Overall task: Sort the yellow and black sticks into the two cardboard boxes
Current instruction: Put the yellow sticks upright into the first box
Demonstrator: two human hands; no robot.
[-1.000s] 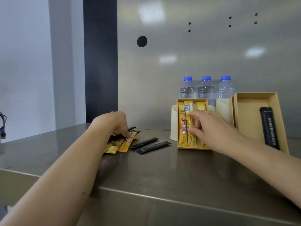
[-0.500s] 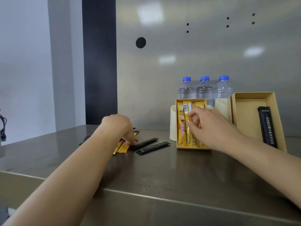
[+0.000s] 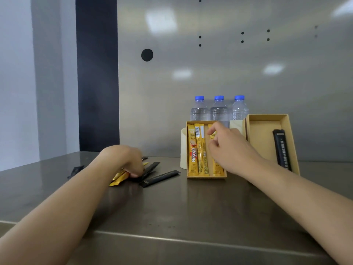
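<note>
Two cardboard boxes lean tilted at the back of the steel counter. The left box (image 3: 206, 176) holds three yellow sticks (image 3: 193, 150). The right box (image 3: 263, 142) holds one black stick (image 3: 282, 150). My right hand (image 3: 229, 150) is in front of the left box, with thumb and forefinger curled on the top of the third yellow stick (image 3: 218, 168). My left hand (image 3: 126, 159) is closed over the loose yellow sticks (image 3: 118, 178) on the counter, fingertips touching a black stick (image 3: 151, 168). Another black stick (image 3: 161, 177) lies just to the right. A further dark stick (image 3: 75, 170) lies to the left.
Three water bottles (image 3: 219, 111) with blue caps stand behind the boxes against the metal wall. Cream holders (image 3: 183, 150) prop the boxes up. The counter's front edge (image 3: 172, 239) runs across the bottom of the view.
My left hand has dragged the yellow sticks nearer and left, leaving the black ones beside it. My right hand has slid up the third yellow stick in the left box.
</note>
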